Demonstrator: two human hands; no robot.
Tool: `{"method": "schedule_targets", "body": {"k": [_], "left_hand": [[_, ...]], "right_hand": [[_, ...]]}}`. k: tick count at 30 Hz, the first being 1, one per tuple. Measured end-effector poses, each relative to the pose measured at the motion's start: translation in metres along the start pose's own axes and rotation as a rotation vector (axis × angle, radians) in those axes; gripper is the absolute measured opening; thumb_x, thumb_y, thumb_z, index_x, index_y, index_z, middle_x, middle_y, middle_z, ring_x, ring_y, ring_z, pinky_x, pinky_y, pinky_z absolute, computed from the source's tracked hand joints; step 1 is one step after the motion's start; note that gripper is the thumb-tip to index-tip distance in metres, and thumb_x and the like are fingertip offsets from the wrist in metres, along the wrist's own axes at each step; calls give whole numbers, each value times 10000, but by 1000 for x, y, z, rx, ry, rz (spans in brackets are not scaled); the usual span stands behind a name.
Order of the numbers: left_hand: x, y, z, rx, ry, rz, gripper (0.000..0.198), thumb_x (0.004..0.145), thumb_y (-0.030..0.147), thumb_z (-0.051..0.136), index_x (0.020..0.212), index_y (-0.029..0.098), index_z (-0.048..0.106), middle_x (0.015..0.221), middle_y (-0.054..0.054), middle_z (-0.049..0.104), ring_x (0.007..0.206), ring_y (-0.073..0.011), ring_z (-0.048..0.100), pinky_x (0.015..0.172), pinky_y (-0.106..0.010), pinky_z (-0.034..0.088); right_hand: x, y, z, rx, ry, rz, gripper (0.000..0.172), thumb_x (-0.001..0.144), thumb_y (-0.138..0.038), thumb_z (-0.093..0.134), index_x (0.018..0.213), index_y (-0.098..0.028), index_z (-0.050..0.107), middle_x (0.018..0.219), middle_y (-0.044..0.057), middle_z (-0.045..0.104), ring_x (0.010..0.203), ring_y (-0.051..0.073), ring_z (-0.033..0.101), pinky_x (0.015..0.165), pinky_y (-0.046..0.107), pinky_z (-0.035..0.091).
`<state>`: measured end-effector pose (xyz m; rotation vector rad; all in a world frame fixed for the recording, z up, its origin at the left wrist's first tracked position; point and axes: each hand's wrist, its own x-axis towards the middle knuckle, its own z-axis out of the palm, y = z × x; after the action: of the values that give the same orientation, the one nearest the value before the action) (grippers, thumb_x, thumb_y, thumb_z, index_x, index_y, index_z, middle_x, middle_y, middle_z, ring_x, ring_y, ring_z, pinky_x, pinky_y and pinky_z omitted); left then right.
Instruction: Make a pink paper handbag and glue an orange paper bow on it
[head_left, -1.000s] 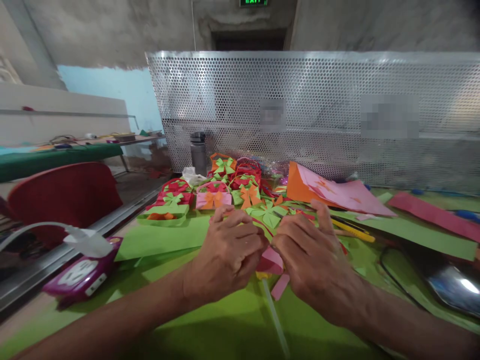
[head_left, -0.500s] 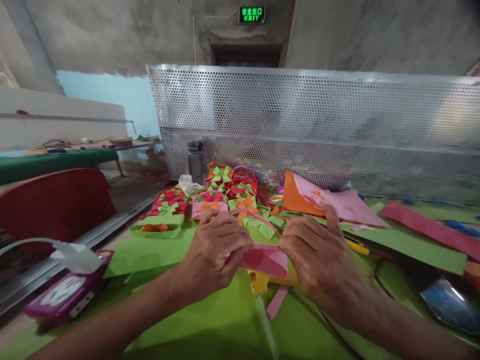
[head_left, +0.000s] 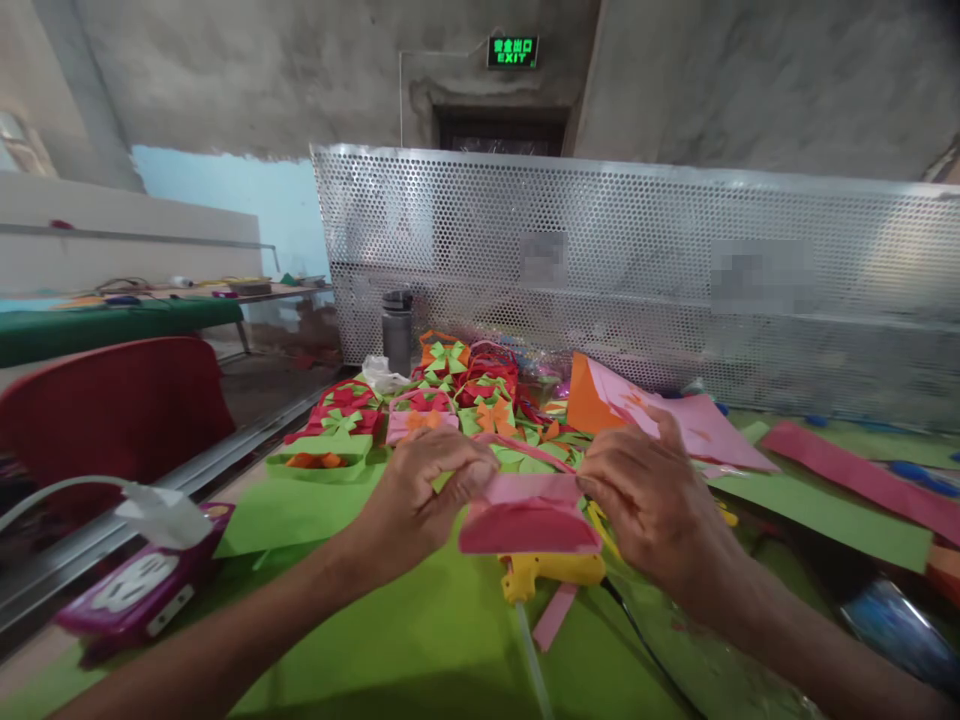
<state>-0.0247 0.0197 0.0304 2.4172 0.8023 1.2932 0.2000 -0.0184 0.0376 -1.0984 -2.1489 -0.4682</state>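
Note:
A folded pink paper bag [head_left: 529, 515] hangs between my two hands above the green table, its darker pink inside showing towards me. My left hand [head_left: 427, 490] pinches its upper left corner between thumb and fingers. At the upper right corner, my right hand [head_left: 645, 500] grips it with thumb and bent fingers, the index finger raised. A thin pink strip arches just behind the bag, between the hands. Below the bag lies a yellow glue gun [head_left: 555, 570] with a clear glue stick [head_left: 532, 650] sticking out towards me. A small pink paper strip [head_left: 556, 617] lies beside it.
Several finished paper bags with bows [head_left: 424, 415] stand behind my hands, near a grey bottle [head_left: 397, 335]. A purple power strip [head_left: 142, 590] with a white plug is at left. Pink and green sheets and a phone [head_left: 900, 630] lie at right. A perforated metal screen [head_left: 637, 260] closes the back.
The pink bag has tilted and spread wider, showing more of its inside. My hands have moved slightly apart, uncovering more of the glue gun. The whole view has shifted a little.

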Motion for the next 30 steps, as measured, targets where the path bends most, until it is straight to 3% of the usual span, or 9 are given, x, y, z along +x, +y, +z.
{"method": "schedule_targets", "body": {"k": [3,8,10,12,16,19,22,26,30], "left_hand": [[1,1,-4,-7,82,-52,229,869,219,443,876,182,669,802,-31,678,790,-158,604,720,-294,458],[4,0,-9,138,370,72,152,816,173,533,878,201,669,878,-22,679,893,-165,586,854,-340,428],[4,-1,-9,140,407,26,137,803,198,557,881,198,670,879,-31,674,914,-175,580,844,-349,440],[4,-3,-8,88,356,-79,160,789,247,584,911,199,676,937,-50,670,979,-194,565,859,-367,441],[2,-4,0,-34,112,-252,299,721,315,660,1010,235,666,1150,-69,615,1171,-240,462,964,-440,369],[0,-4,8,-82,52,-298,268,671,320,702,922,226,697,1186,-80,597,1192,-264,446,981,-459,341],[-1,-5,11,-159,33,-314,127,682,305,692,761,209,714,1001,-72,681,1113,-257,512,945,-427,369],[-1,-6,11,-232,22,-376,109,694,293,674,636,203,692,663,-22,673,756,-208,613,722,-350,454],[-1,-5,11,-361,44,-449,112,701,280,667,647,184,682,643,-17,642,628,-157,575,569,-267,435]], "right_hand": [[2,7,1,64,-9,38,198,866,-186,475,672,-183,512,682,-19,563,663,133,513,931,460,201],[3,11,3,87,5,28,195,876,-224,476,686,-195,511,679,-26,573,662,135,520,930,456,183],[3,10,3,89,9,32,197,878,-226,471,688,-198,513,678,-25,574,666,139,522,918,447,198],[3,10,3,79,12,36,195,877,-234,473,691,-200,518,680,-25,573,662,139,525,916,441,204],[1,10,4,39,9,4,183,873,-222,477,701,-200,533,694,-25,576,666,138,537,925,441,200],[-1,9,7,26,3,-22,171,865,-184,476,707,-198,538,708,-18,580,692,146,543,902,425,223],[-2,6,9,1,-13,-23,172,854,-158,478,702,-194,549,742,-2,594,733,161,542,884,422,235],[-3,0,8,9,-45,12,200,851,-139,465,676,-186,551,735,7,591,740,164,530,882,428,249],[-1,-2,8,82,-66,63,189,850,-160,464,674,-179,531,693,-3,576,703,153,517,902,447,243]]}}
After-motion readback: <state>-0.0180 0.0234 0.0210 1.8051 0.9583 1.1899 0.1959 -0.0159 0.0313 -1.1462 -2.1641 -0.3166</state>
